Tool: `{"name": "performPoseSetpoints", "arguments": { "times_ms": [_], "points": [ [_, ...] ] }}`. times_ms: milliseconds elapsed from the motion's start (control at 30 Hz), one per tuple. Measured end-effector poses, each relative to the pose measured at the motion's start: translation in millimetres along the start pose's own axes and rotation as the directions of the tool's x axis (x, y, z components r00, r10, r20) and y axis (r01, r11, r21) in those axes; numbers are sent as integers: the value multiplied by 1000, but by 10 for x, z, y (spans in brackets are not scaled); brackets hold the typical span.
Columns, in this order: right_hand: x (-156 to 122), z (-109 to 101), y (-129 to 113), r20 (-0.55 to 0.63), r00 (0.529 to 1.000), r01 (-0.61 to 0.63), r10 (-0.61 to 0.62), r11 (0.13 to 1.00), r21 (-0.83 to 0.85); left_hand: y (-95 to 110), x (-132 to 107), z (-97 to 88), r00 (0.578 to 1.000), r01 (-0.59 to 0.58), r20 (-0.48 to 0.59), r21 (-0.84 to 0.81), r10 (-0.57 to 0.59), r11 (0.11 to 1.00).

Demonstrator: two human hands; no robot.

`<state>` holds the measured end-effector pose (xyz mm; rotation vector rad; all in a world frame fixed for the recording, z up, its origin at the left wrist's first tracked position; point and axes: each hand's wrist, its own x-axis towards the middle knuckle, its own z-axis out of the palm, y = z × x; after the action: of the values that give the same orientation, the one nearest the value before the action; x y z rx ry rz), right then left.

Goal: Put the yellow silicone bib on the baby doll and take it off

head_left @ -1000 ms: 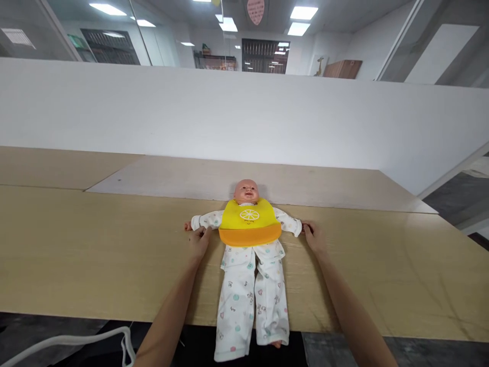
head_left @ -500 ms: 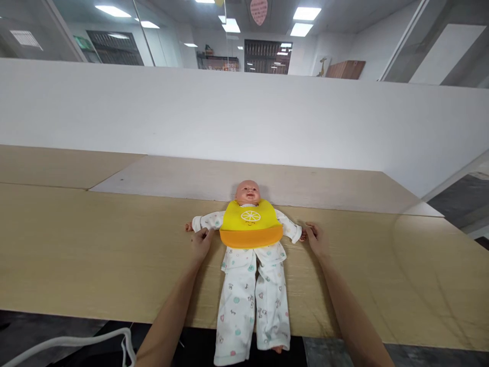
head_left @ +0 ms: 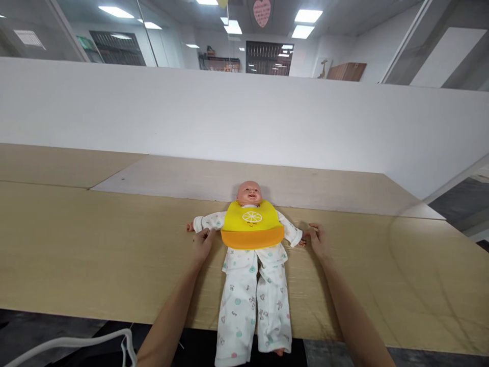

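A baby doll (head_left: 250,265) lies on its back on a light wooden table (head_left: 95,255), head away from me, legs hanging over the near edge. It wears white printed pyjamas and a yellow and orange bib (head_left: 252,226). My left hand (head_left: 202,242) rests on the doll's sleeve on the left side, fingers lying along it. My right hand (head_left: 317,239) touches the doll's hand at the end of the other sleeve, fingers pinched loosely around it.
A white partition wall (head_left: 244,117) runs behind the table. A white cord (head_left: 76,344) loops below the near table edge at the lower left. Dark floor shows under the table and at the far right.
The doll's arm on the right has swung down slightly with my right hand. The view has shifted a little; my left hand stays on the other sleeve.
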<state>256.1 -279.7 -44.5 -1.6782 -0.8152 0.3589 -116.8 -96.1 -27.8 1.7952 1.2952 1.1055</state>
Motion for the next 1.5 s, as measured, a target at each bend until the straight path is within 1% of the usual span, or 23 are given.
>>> {"name": "performPoseSetpoints", "arguments": {
  "times_ms": [167, 233, 300, 467, 567, 633, 833, 1033, 1167, 1333, 1500],
  "points": [
    [-25, -8, -66, 15, 999, -47, 46, 995, 89, 36, -8, -7, 1000, 6, 4, -5, -6, 1000],
    [-25, -13, -61, 39, 998, -60, 55, 989, 133, 42, -8, -7, 1000, 4, 0, -1, -4, 1000],
    [-17, -22, -31, 79, 996, -55, 43, 986, 155, 36, -5, -4, 1000, 0, -1, 7, 0, 1000],
    [13, -66, 54, 199, 980, -2, -31, 986, 164, -8, 7, 11, 1000, -6, -5, 0, 6, 1000],
    [22, -95, 53, 273, 961, 3, -51, 985, 172, -23, 8, 13, 1000, -9, 1, 1, 9, 1000],
    [19, -103, 29, 300, 953, 5, -51, 988, 154, -21, 6, 11, 1000, -7, -1, 9, 7, 1000],
    [-7, -88, -73, 266, 964, -27, -10, 991, 134, -5, 0, 6, 1000, -6, 3, 6, 6, 1000],
    [-8, -102, -99, 291, 957, -70, 13, 980, 188, -11, 18, 21, 1000, -8, -19, 15, 8, 1000],
    [-3, -102, -79, 311, 950, -56, -3, 982, 180, -2, 22, 21, 999, -19, -26, 26, 20, 999],
    [-3, -84, -98, 353, 936, -69, 3, 982, 176, 56, 4, -2, 1000, -24, -16, 21, 24, 1000],
    [-6, -56, -93, 360, 933, -86, 20, 982, 167, 114, -7, -24, 1000, -7, -6, 39, 7, 999]
  ]
}}
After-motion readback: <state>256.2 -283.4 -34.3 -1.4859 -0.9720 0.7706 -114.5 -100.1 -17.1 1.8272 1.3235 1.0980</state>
